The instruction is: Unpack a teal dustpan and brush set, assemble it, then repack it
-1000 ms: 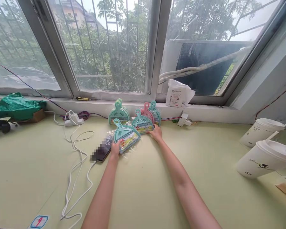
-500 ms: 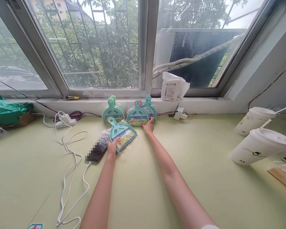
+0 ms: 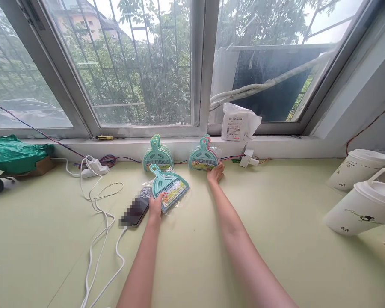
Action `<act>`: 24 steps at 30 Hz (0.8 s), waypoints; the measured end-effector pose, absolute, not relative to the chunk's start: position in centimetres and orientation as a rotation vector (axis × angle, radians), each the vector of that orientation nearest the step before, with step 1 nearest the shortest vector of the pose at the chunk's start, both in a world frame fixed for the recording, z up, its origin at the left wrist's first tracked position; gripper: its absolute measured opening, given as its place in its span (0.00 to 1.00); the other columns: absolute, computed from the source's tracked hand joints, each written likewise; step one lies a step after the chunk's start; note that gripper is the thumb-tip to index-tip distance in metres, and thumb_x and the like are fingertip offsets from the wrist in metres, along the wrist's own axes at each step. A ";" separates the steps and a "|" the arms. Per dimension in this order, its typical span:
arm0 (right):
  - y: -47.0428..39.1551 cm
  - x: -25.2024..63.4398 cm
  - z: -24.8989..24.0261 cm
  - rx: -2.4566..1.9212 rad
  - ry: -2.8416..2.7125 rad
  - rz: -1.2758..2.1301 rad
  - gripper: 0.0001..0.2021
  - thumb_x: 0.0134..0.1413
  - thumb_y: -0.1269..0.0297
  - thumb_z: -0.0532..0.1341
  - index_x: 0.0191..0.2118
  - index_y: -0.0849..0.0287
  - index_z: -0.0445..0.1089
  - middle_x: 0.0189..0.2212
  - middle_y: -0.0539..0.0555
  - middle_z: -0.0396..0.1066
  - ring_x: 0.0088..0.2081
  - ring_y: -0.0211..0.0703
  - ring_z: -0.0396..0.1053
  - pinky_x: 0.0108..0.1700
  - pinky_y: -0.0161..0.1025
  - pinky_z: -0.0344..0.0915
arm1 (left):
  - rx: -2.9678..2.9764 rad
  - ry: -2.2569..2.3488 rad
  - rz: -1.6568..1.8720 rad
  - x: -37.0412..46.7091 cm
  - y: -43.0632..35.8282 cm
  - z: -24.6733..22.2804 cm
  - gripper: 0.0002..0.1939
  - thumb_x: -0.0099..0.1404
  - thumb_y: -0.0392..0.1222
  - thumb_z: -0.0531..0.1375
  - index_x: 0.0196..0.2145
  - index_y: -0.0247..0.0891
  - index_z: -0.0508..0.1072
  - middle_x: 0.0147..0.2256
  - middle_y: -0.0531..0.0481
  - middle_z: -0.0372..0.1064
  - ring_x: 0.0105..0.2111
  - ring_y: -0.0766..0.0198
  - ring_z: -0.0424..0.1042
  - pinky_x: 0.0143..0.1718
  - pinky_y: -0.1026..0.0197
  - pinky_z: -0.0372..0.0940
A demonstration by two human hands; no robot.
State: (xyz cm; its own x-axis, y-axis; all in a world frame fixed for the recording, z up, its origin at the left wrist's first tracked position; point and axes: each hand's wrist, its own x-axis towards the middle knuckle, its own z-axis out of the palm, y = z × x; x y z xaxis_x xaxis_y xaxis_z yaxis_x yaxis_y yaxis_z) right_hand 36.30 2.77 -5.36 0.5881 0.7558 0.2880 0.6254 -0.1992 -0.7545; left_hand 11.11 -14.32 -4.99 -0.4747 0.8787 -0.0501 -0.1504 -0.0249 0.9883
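One tumble risk: the right stack (image 3: pixel 204 159) stands almost upright by the low wall (image 3: pixel 181 147). If it gets a crooked push or is let go off balance, it could tip or slide down.
Slippery bags: the clear wrap looks shiny and loose, so the pans could slip on each other or out of the fingers.
Phone bump: the phone (image 3: pixel 140 213) lies just beside the left hand (image 3: pixel 155 206). A sideways swing could knock it or tug its white cord (image 3: pixel 116 248).
Wires: thin red and blue wires (image 3: pixel 234 157) run along by the wall (easy to forget), and a hard push back might pinch them.
Left hand: it grips the green pan and brush (image 3: pixel 170 188) by the lower left corner, thumb on the front. The pan is tilted, in front of the left stack (image 3: pixel 157 158).
Right hand: its fingers are curled on the right stack's lower right edge, holding it.
Arms: both reach forward over the desk (image 3: pixel 192 265). The right one goes farther and slants in from the right; the left one is nearer the body.
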 end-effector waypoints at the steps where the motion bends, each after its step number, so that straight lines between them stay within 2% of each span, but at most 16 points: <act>1: 3.1 36.3 -5.4 -1.912 -1.104 0.176 0.36 0.51 0.62 0.62 0.62 0.65 0.46 0.58 0.74 0.53 0.59 0.63 0.56 0.53 0.52 0.58 | 0.805 1.444 1.617 11.1 -14.3 -5.0 0.22 0.57 0.41 0.62 0.49 0.35 0.70 0.45 0.41 0.73 0.47 0.51 0.74 0.46 0.52 0.72; 6: 5.1 36.4 -5.8 -1.910 -1.126 0.169 0.39 0.47 0.59 0.65 0.62 0.64 0.48 0.56 0.72 0.57 0.58 0.62 0.57 0.54 0.53 0.57 | 0.720 1.450 1.605 11.3 -14.3 -4.7 0.21 0.56 0.40 0.63 0.49 0.35 0.70 0.44 0.41 0.74 0.46 0.49 0.74 0.46 0.49 0.72; 10: 5.8 36.9 -6.0 -1.903 -1.170 0.214 0.42 0.46 0.55 0.67 0.63 0.63 0.47 0.58 0.72 0.56 0.60 0.62 0.54 0.57 0.56 0.53 | 0.724 1.480 1.599 11.1 -14.1 -4.9 0.21 0.56 0.40 0.63 0.48 0.36 0.70 0.45 0.40 0.73 0.47 0.48 0.73 0.46 0.47 0.71; 16: 5.4 37.6 -6.1 -1.806 -1.254 0.258 0.41 0.55 0.48 0.58 0.65 0.66 0.41 0.62 0.71 0.53 0.63 0.59 0.51 0.59 0.52 0.51 | 0.742 1.470 1.605 11.1 -13.9 -5.1 0.19 0.55 0.41 0.64 0.45 0.33 0.71 0.44 0.38 0.73 0.46 0.48 0.74 0.46 0.49 0.72; 20: 5.4 37.4 -6.1 -1.779 -1.225 0.229 0.36 0.61 0.46 0.51 0.65 0.66 0.45 0.62 0.71 0.53 0.63 0.58 0.51 0.59 0.52 0.53 | 0.707 1.440 1.614 11.4 -14.1 -4.6 0.20 0.55 0.40 0.64 0.46 0.33 0.71 0.43 0.39 0.73 0.45 0.49 0.74 0.45 0.49 0.72; 24: 5.6 36.8 -6.1 -1.794 -1.186 0.157 0.35 0.62 0.47 0.49 0.65 0.68 0.46 0.62 0.73 0.51 0.63 0.60 0.51 0.58 0.55 0.54 | 0.681 1.416 1.618 11.7 -14.3 -4.1 0.19 0.55 0.38 0.64 0.46 0.33 0.72 0.41 0.40 0.74 0.42 0.50 0.75 0.42 0.51 0.73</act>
